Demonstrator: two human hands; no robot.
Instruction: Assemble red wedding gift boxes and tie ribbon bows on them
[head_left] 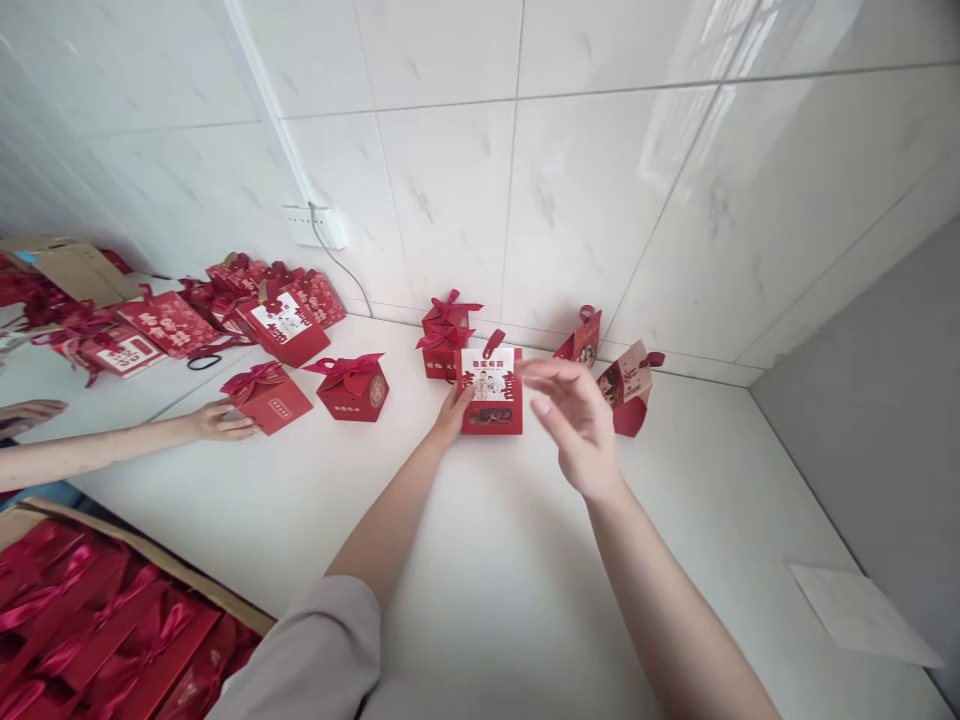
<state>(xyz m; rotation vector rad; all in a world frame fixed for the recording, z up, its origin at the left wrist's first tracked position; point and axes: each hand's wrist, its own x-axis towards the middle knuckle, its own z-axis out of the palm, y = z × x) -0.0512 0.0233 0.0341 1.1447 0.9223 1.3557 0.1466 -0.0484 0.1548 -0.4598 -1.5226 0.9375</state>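
Observation:
My left hand [452, 415] grips the lower left side of a red gift box [491, 418] with a white printed front, a small window and a ribbon loop on top. The box stands upright on the white table. Just to its right, my right hand [581, 425] is raised with thumb and fingers apart, holding nothing. Behind that hand stand a red box with a ribbon loop [583, 340] and a pink and red box [630, 390]. Two stacked red boxes with bows [444, 340] are behind the held box, partly hidden by it.
On the left, another person's hand [229, 420] touches a red box [274, 405], near a house-shaped box [352, 390]. More red boxes [277, 325] crowd the back left. A carton [225, 600] of ribboned boxes fills the lower left. White paper [862, 610] lies right; a socket [315, 227] is on the wall.

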